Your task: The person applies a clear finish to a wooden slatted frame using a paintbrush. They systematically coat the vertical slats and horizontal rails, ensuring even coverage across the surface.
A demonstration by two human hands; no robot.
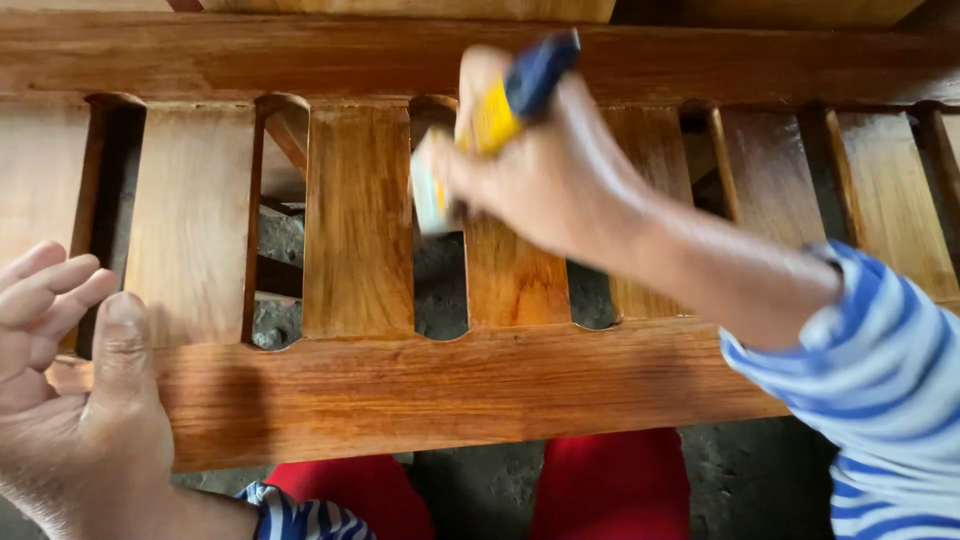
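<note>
Brush (500, 110) gripped in right hand (540, 170) | bristles blurred, seemingly on slat (510, 280)

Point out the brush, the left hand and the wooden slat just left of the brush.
brush (505, 105), head view, on its yellow and blue handle.
left hand (80, 400), head view, on the palm by the thumb.
wooden slat (358, 220), head view, on its middle face.
</note>
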